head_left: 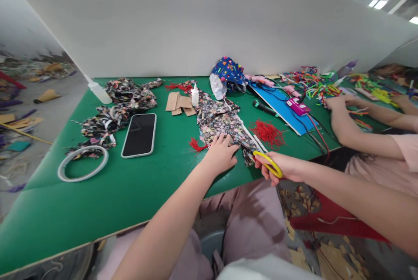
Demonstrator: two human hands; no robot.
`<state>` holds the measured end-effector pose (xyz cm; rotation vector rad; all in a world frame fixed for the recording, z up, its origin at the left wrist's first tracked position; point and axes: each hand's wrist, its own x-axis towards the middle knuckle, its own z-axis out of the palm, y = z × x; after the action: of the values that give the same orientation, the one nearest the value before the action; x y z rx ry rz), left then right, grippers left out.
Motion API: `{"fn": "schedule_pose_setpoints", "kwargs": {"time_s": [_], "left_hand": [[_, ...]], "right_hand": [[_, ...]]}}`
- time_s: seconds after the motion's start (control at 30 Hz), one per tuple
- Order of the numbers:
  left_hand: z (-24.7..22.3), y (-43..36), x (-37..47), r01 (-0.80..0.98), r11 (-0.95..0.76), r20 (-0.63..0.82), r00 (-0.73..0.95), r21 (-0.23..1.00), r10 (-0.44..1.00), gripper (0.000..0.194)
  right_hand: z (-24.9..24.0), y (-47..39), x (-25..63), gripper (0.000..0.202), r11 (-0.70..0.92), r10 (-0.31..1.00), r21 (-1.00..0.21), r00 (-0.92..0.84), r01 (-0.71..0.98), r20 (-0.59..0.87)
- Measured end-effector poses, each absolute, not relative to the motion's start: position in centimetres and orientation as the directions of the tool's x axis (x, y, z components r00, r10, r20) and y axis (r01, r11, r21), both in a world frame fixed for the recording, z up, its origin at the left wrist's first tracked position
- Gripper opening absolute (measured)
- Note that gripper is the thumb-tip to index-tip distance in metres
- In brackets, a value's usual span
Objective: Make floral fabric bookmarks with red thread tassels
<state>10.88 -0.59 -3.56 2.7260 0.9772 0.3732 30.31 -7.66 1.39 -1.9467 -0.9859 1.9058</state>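
Note:
On the green table, my left hand (222, 154) lies with its fingers spread on a dark floral fabric piece (220, 119). My right hand (277, 167) grips yellow-handled scissors (272, 164), and their dark blades lie at the fabric's lower right part. A red tassel (197, 145) pokes out from the fabric's left edge. Close by on the right lies a tangle of red thread (267, 133). A small white glue bottle (195, 96) stands at the fabric's upper left, beside brown paper pieces (179, 102).
Left are a phone (139, 135), a tape ring (83, 164), crumpled floral fabric (130, 97) and a squeeze bottle (99, 92). A blue patterned cloth (228, 73) leans against the white partition (183, 23). A blue board (279, 106) and a co-worker's hands (339, 103) are on the right.

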Motion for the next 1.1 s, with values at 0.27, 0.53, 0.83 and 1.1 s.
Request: {"fn": "schedule_pose_setpoints", "kwargs": {"time_s": [0.27,0.53,0.83,1.1], "left_hand": [[-3.7,-0.6,10.9,0.591,-0.754,0.164,0.745,0.285,0.646,0.04],[-3.8,-0.6,10.9,0.598,-0.761,0.184,0.743,0.251,0.644,0.04],[-3.8,-0.5,10.7,0.582,-0.769,0.192,0.749,0.265,0.634,0.039],[-3.9,-0.5,10.7,0.584,-0.766,0.197,0.745,0.268,0.637,0.039]], "right_hand": [[1.6,-7.1,31.1,0.032,-0.74,0.594,-0.584,-0.082,0.332,-0.8],[1.8,-7.1,30.2,0.038,-0.778,0.546,-0.522,-0.034,0.351,-0.837],[2.3,-7.2,29.8,0.059,-0.743,0.569,-0.556,-0.085,0.372,-0.818],[2.9,-6.6,29.6,0.051,-0.736,0.542,-0.551,-0.145,0.393,-0.827]]}}
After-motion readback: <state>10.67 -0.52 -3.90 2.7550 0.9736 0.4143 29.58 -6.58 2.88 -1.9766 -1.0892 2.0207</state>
